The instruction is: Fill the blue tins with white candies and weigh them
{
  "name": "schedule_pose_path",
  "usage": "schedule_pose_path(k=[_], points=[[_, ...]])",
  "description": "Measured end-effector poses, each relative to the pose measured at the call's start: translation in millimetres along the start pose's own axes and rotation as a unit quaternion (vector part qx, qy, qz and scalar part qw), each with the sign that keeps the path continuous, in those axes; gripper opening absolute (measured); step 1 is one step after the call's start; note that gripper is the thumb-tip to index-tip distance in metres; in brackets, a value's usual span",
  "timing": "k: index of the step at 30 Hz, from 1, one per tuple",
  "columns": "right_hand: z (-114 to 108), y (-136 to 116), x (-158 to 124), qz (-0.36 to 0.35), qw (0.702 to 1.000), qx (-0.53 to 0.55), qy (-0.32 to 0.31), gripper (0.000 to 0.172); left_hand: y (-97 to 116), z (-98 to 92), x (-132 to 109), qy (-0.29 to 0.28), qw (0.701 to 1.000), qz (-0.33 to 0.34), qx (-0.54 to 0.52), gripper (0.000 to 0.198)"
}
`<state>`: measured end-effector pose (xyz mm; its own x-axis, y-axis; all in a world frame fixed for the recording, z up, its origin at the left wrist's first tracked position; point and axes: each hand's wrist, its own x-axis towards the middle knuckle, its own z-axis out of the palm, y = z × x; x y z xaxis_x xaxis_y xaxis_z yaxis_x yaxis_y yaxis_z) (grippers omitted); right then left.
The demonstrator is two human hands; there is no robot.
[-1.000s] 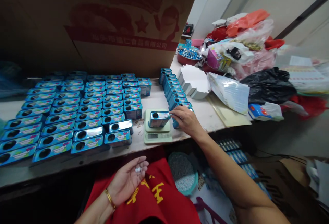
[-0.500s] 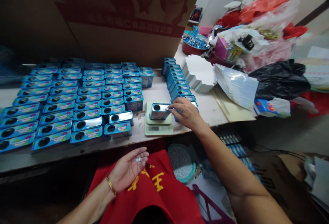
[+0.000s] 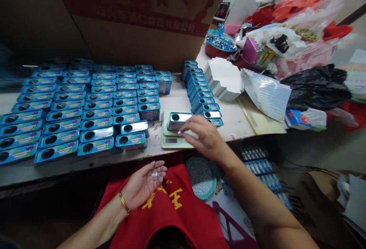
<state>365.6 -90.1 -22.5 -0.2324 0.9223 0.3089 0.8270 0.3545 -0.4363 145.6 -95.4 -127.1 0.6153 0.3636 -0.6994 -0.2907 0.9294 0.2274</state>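
Note:
My left hand [image 3: 144, 185] is palm up and loosely cupped in front of the table, holding a few small white candies [image 3: 154, 174]. My right hand [image 3: 201, 136] is over the right front of a pale green kitchen scale [image 3: 164, 129], with a small white candy [image 3: 179, 132] pinched at its fingertips. On the scale stands a blue tin [image 3: 180, 116] with a shiny lid and a round dark hole at its left end. My right fingers partly cover the tin's front and the scale. The scale's grey display [image 3: 171, 140] is too small to read.
Rows of blue tins [image 3: 98, 146] fill the left of the table; another row [image 3: 200, 89] lines up behind my right hand. White cartons [image 3: 224, 75], a red bowl of small blue pieces [image 3: 220, 47] and plastic bags stand farther right. A basin of white candies [image 3: 203, 182] sits below the edge.
My right hand has drawn back from the tin's right end, down and left to the scale's front, with a candy between its fingertips. My left hand stays nearly still. The view has shifted slightly.

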Motion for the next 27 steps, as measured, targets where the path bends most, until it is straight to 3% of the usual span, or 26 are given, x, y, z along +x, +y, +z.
schedule_pose_path(k=[4,7,12,15,22,27], points=[[32.7,-34.1,-25.9,-0.058,0.992,0.077,-0.081,0.009,-2.2,3.3,-0.6,-0.066,0.998,-0.015,-0.010,0.024],[52.0,-42.6,-44.8,-0.046,0.987,0.081,-0.130,0.008,-3.1,5.9,-3.5,-0.098,0.995,-0.014,0.005,0.022],[46.0,-35.2,-61.1,-0.013,0.985,0.101,-0.141,0.008,-0.8,9.4,-8.8,-0.092,0.993,-0.016,0.066,0.023],[30.3,-24.4,-59.2,0.011,0.988,0.117,-0.103,0.009,0.8,10.0,-9.2,-0.086,0.994,-0.025,0.068,0.024],[-3.0,3.6,-31.3,0.086,0.988,0.094,0.092,0.008,2.8,7.1,-5.9,-0.077,0.995,-0.027,0.062,0.023],[-4.0,12.0,-0.8,0.075,0.986,0.067,0.135,0.007,3.7,6.5,-3.7,-0.073,0.995,-0.022,0.066,0.023]])
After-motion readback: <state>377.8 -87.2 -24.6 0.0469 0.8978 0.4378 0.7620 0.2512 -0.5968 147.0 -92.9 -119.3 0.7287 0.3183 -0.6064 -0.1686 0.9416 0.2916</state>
